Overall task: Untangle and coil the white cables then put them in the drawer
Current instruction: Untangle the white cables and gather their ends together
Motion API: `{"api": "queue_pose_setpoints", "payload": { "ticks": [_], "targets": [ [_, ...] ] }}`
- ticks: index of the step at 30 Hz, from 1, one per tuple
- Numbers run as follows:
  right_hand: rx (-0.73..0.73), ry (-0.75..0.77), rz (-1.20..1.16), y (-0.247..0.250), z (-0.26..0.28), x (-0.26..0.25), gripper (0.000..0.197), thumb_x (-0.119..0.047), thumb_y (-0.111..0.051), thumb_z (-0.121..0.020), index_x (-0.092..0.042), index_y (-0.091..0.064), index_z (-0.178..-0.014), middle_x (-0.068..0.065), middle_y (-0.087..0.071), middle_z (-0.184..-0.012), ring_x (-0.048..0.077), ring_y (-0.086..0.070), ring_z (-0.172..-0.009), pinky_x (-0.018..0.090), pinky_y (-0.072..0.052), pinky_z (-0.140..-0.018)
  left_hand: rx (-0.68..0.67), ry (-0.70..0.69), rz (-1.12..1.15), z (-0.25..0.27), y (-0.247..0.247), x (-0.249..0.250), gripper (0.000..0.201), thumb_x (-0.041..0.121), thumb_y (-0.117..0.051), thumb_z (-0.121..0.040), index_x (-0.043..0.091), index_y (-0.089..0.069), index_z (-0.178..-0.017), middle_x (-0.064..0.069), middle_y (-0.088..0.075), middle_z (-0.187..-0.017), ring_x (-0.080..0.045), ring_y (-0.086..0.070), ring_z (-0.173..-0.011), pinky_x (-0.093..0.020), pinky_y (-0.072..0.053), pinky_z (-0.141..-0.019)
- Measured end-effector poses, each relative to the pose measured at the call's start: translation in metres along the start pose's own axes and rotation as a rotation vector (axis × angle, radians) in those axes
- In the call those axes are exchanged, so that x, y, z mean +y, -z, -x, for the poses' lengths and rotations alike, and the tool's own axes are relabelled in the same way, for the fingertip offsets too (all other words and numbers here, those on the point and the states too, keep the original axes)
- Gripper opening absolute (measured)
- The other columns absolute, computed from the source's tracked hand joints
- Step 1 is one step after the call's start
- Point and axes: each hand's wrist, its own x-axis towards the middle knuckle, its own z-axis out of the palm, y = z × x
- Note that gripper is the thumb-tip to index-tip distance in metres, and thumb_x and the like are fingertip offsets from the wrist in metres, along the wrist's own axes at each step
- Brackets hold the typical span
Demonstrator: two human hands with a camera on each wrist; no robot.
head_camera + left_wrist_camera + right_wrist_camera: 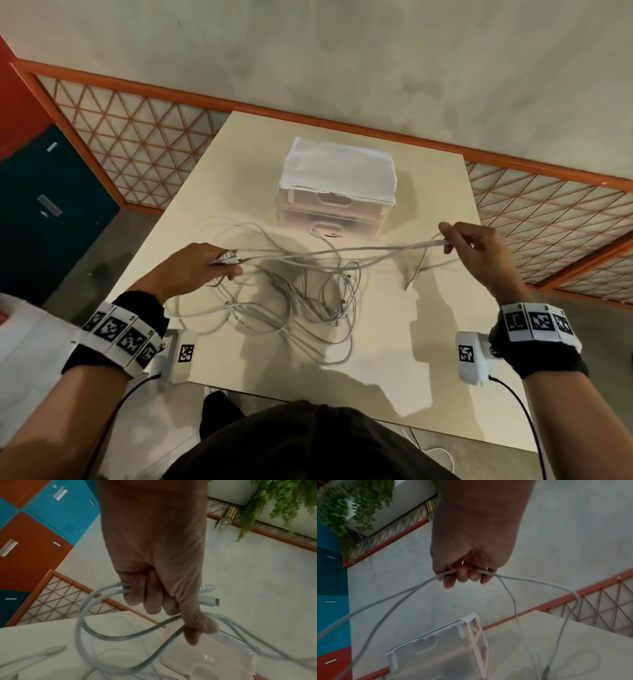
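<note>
White cables (301,291) lie in a loose tangle across the middle of a pale table (428,342), seen from the head camera looking down. At the far side of the table stands a small translucent pink drawer unit (334,212) with a white cloth (337,171) draped over its top; both its drawers appear pushed in. The left hand (202,265) is raised over the left part of the tangle, fingers curled around several strands, with connector ends poking out past the thumb. The right hand (479,250) is lifted over the table's right side, pinching a strand between thumb and fingers. A few strands stretch between the two hands above the heap, and one end (409,284) dangles below the right hand. Each wrist wears a black band with printed square markers. Beyond the table runs an orange-framed lattice partition (137,144).

From the left wrist view, the left hand (154,561) fills the centre — its fingers (150,601) are folded tight into the palm around cable loops (96,622), which curve out below. A plug (212,601) sticks out to the right of the thumb. Orange and blue lockers (34,527) stand behind.

From the right wrist view, the right hand (471,540) has its fingers (462,576) curled over two or so strands — these (513,601) trail off down both sides. Below sits the drawer unit (436,655) on the table, and hanging green plants (356,504) show at upper left.
</note>
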Motion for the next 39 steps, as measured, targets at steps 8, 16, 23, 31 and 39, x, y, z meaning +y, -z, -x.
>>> {"api": "queue_pose_setpoints", "payload": {
  "ticks": [8,16,23,31,39],
  "targets": [
    [-1.011,-0.391,0.29,-0.054,0.044,0.027,0.033,-0.04,-0.062,-0.088,-0.02,-0.065,-0.061,-0.006,-0.061,-0.057,0.004,-0.058,-0.057,0.017,-0.043,-0.065,-0.399,0.075,-0.172,0.009,-0.018,-0.009,0.03,0.031,-0.07,-0.084,0.031,-0.063,-0.054,0.015,-0.059,-0.049,0.006,-0.053,-0.051,-0.014,-0.035,-0.056],
    [-0.776,-0.104,0.204,-0.115,0.036,0.007,0.015,-0.015,-0.074,-0.079,-0.02,-0.063,-0.069,-0.004,-0.062,-0.068,-0.006,-0.052,-0.058,0.018,-0.041,-0.065,-0.855,0.25,-0.326,0.022,-0.037,-0.006,0.017,0.034,-0.069,-0.084,0.018,-0.074,-0.082,0.009,-0.054,-0.063,0.0,-0.037,-0.034,-0.009,-0.026,-0.038],
    [-0.878,0.27,0.082,-0.207,0.022,-0.071,0.009,-0.014,-0.067,-0.084,-0.006,-0.069,-0.088,0.003,-0.064,-0.078,0.004,-0.054,-0.067,0.021,-0.042,-0.068,-0.774,0.362,-0.299,0.031,-0.047,-0.024,0.023,0.045,-0.077,-0.072,0.025,-0.078,-0.082,0.014,-0.051,-0.049,-0.007,-0.037,-0.043,-0.021,-0.03,-0.045],
    [-0.838,0.036,0.566,-0.256,0.005,-0.08,0.06,-0.014,-0.067,-0.084,0.006,-0.034,-0.13,0.027,-0.045,-0.132,0.038,-0.046,-0.124,0.04,-0.039,-0.097,-0.55,0.299,-0.105,0.042,-0.044,-0.049,0.028,0.046,-0.074,-0.076,0.021,-0.073,-0.089,-0.003,-0.057,-0.078,-0.02,-0.052,-0.076,-0.034,-0.04,-0.069],
    [-0.683,-0.085,0.201,-0.238,-0.004,-0.062,0.01,-0.002,-0.066,-0.077,-0.003,-0.067,-0.086,0.021,-0.07,-0.085,0.031,-0.064,-0.082,0.037,-0.049,-0.076,-0.475,0.296,0.028,0.042,-0.042,-0.056,0.028,0.043,-0.072,-0.08,0.018,-0.067,-0.09,-0.007,-0.055,-0.085,-0.02,-0.051,-0.08,-0.031,-0.039,-0.072]
  ]
}}
